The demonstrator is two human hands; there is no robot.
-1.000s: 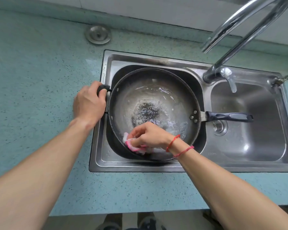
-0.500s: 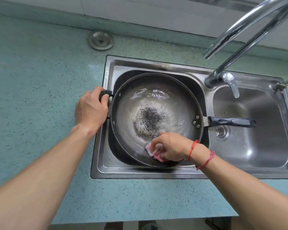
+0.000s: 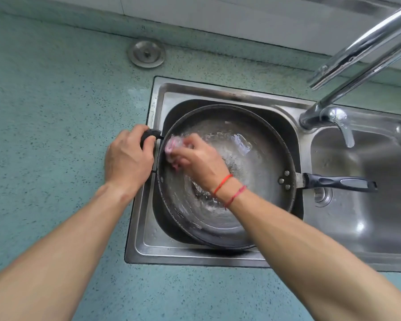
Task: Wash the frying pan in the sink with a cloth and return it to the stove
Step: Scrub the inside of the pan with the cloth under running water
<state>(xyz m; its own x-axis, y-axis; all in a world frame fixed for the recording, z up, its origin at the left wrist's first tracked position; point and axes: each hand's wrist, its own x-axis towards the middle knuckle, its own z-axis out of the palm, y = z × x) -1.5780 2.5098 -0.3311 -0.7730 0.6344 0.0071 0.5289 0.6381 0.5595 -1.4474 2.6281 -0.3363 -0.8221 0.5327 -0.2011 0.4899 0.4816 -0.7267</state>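
frying pan (image 3: pixel 259 158) sits in the left basin of the sink (image 3: pixel 195 253), wet inside, seemingly tilted; long handle (image 3: pixel 338 183) pokes right over the right basin; left hand (image 3: pixel 127 158) curled round the short black grip (image 3: pixel 149 135) at the pan's left rim; right hand (image 3: pixel 199 163) bunched on the pink cloth (image 3: pixel 171 147), pressing it to the inner left wall just beside that grip; fingertips blurred, exact pinch unclear; tap (image 3: pixel 357 66) arches in from far right; round metal lid (image 3: pixel 146 53) lies on the desk (image 3: pixel 56 112), far of the sink.
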